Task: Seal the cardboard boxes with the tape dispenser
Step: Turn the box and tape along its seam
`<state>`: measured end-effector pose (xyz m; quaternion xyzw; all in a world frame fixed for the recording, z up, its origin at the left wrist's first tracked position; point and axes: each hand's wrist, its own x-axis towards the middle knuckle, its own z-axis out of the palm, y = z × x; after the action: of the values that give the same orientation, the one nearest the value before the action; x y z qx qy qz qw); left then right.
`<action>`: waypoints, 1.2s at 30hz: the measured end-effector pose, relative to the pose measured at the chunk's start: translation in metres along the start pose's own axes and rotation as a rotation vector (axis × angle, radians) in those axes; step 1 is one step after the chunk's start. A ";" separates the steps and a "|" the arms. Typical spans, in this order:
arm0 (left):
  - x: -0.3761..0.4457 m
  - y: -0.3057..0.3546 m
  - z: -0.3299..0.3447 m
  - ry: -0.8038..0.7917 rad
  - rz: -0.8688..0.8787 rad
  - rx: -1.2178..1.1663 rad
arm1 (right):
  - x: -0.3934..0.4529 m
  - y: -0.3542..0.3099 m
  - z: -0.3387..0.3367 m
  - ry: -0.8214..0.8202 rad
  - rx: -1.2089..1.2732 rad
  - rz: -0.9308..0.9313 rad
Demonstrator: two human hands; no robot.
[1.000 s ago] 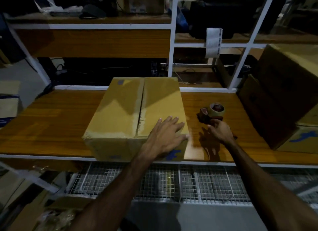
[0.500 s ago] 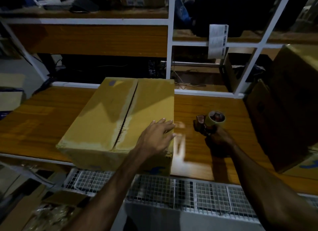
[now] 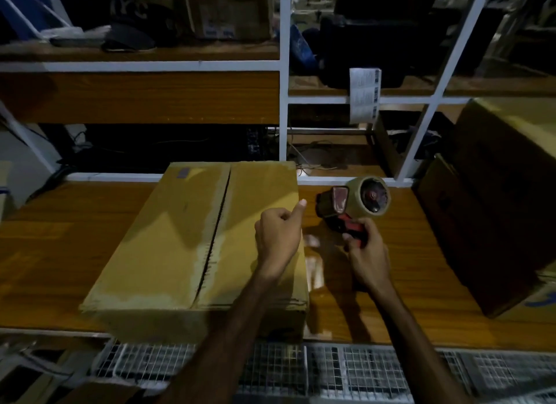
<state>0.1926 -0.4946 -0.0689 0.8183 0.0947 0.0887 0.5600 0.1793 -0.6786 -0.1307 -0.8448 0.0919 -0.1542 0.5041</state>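
Our right hand [image 3: 365,253] grips the dispenser [image 3: 355,205] handle; our left hand [image 3: 278,238] hovers curled, empty, over the box [image 3: 180,238]. Unheld, the box may slide toward the desk [image 3: 60,238] edge and skew the tape off its open seam [image 3: 215,232].

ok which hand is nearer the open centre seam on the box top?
Left. The left hand is curled over the box's right flap, just right of the seam. The right hand is off the box, gripping the tape dispenser.
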 end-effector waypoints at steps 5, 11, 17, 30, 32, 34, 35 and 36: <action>0.005 0.013 -0.015 -0.169 -0.236 -0.340 | -0.025 -0.051 0.018 0.084 0.022 -0.126; 0.009 0.008 -0.051 -0.376 -0.303 -0.573 | -0.043 -0.082 0.041 0.178 0.019 -0.126; 0.006 -0.006 -0.099 -0.555 -0.324 -0.893 | -0.055 -0.110 0.066 0.226 0.022 -0.134; -0.002 -0.016 -0.188 -0.697 -0.461 -1.284 | -0.084 -0.168 0.111 0.265 0.024 -0.267; -0.004 -0.014 -0.200 -0.682 -0.454 -1.229 | -0.091 -0.174 0.120 0.266 0.034 -0.289; -0.003 -0.019 -0.211 -0.662 -0.448 -1.186 | -0.099 -0.180 0.129 0.271 0.046 -0.311; -0.003 -0.023 -0.215 -0.651 -0.457 -1.171 | -0.103 -0.181 0.134 0.279 0.049 -0.312; -0.002 -0.027 -0.220 -0.641 -0.467 -1.160 | -0.106 -0.181 0.139 0.288 0.048 -0.308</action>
<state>0.1343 -0.2876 -0.0159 0.3317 0.0358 -0.2432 0.9108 0.1290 -0.4451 -0.0516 -0.8057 0.0290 -0.3509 0.4764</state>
